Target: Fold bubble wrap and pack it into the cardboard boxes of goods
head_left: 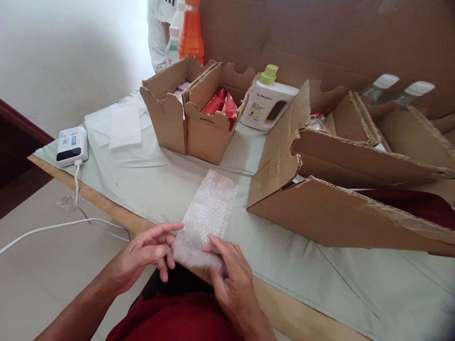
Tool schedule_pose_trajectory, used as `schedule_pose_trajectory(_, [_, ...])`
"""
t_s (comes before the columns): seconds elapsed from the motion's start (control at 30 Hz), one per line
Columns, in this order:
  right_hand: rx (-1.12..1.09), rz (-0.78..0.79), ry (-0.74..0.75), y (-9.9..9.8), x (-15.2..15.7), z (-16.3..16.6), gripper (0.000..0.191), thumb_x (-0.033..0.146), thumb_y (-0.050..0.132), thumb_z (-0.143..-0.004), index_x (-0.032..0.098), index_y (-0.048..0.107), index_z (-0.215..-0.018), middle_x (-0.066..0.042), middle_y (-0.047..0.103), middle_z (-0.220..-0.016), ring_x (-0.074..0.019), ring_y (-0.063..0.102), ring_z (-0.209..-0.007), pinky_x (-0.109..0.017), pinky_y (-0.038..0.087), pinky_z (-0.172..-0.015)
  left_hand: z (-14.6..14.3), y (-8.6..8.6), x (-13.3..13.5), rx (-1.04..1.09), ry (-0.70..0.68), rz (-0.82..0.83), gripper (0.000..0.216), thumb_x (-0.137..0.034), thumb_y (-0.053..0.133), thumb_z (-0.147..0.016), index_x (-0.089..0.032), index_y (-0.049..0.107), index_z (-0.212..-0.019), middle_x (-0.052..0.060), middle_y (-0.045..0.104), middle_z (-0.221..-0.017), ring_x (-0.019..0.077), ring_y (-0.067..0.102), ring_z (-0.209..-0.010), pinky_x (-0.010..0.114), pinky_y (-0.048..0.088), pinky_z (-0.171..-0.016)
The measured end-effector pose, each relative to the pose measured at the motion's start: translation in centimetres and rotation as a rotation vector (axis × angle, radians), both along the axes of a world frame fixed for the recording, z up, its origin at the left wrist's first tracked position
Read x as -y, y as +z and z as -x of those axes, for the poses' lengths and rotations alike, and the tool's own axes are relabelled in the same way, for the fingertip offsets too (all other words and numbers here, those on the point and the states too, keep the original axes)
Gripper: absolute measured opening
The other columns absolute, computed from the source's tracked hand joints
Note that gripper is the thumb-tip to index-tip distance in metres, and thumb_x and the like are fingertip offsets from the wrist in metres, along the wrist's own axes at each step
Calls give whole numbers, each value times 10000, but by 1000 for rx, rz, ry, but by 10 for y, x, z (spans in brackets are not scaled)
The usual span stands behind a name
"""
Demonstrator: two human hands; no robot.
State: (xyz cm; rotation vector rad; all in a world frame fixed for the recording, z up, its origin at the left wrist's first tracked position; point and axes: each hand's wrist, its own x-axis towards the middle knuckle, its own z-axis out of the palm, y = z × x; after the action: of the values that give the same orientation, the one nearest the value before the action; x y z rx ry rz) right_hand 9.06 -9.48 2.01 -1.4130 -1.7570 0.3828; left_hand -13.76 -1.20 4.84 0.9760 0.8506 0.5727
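A strip of bubble wrap (pixel 211 202) lies on the cloth-covered table, with its near end rolled or folded at the table's front edge. Around the right end of that roll, my right hand (pixel 233 275) has closed its thumb and fingers. My left hand (pixel 146 252) is beside the roll's left end, fingers apart, the fingertips at or close to the plastic. Whether anything is wrapped inside the roll cannot be made out.
Two small cardboard boxes (pixel 209 140) hold packets, some red. A white jug with a green cap (pixel 267 102) stands beside larger cardboard boxes (pixel 304 208) at right. White sheets (pixel 125 124) and a white cabled device (pixel 72 144) lie left. An orange bottle (pixel 192 32) and a person's sleeve (pixel 156 33) are behind.
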Motion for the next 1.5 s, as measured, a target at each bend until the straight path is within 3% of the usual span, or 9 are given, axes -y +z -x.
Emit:
schedule_pose_trajectory(0.17, [-227,261,-93,4,-17,-4,225,194,571,-964,218,674,-1162,-22,760,-969,-149,716,-824,-241,577,-736,-7,3,5,-515,110,-685,630,-205,695,-803,-320,566,-1409,66,636,-1305,215,628,-1056,414,545,-984])
schedule_pose_trajectory(0.23, [-242,298,-100,4,-21,-6,252,207,577,-959,209,661,-1196,-17,767,-959,-144,725,-801,-229,576,-716,-20,-4,2,-557,78,-794,585,-202,641,-848,-283,549,-1420,69,665,-1250,209,633,-1052,401,542,-978])
schedule_pose_trajectory(0.37, [-151,199,-226,3,-19,-9,392,222,609,-954,200,571,-1344,-24,760,-926,-152,711,-735,-238,565,-633,-44,-22,-10,-645,144,-873,416,-236,538,-932,-151,605,-1334,47,676,-880,184,639,-801,333,566,-752])
schedule_pose_trajectory(0.53, [193,-166,-304,9,-5,-10,372,127,612,-939,164,579,-1308,-135,694,-1166,-235,657,-1071,-372,528,-901,-51,-31,-19,-757,107,-1011,470,-217,523,-921,-120,561,-1380,28,663,-797,202,625,-747,357,541,-710])
schedule_pose_trajectory(0.73, [381,-85,-11,1,-20,-1,289,92,521,-954,180,656,-1194,-93,727,-1218,-271,615,-1192,-420,441,-964,-49,-28,-18,-811,90,-1081,482,-220,540,-942,-166,510,-1420,38,682,-850,199,645,-781,345,559,-739])
schedule_pose_trajectory(0.9, [290,-154,10,-2,-35,-8,269,30,481,-957,169,659,-1103,-64,768,-1028,-206,689,-960,-366,464,-874,-34,-15,-14,-629,-66,-1301,510,-241,673,-895,-198,540,-1385,180,562,-1444,319,518,-1347,497,473,-1077])
schedule_pose_trajectory(1.03, [195,-74,68,7,-39,-17,220,104,476,-1002,208,647,-1091,-15,759,-902,-153,688,-751,-298,495,-712,-34,-14,-18,-515,-94,-1271,282,-112,561,-949,-196,662,-1198,90,757,-1033,253,654,-1079,445,512,-955])
schedule_pose_trajectory(1.17, [287,-136,-107,14,-36,-21,196,179,539,-999,187,635,-1170,-109,734,-1122,-233,691,-998,-362,499,-848,-47,-17,-28,-550,-10,-1117,259,-145,558,-947,-151,690,-1170,62,727,-822,207,644,-783,383,537,-788])
schedule_pose_trajectory(1.5, [349,-45,-48,8,-38,-14,229,113,509,-978,187,645,-1146,-75,763,-1045,-240,669,-1015,-406,457,-896,-51,-24,-26,-565,57,-1206,393,-224,644,-923,-208,600,-1313,147,614,-1294,281,597,-1192,457,517,-1009])
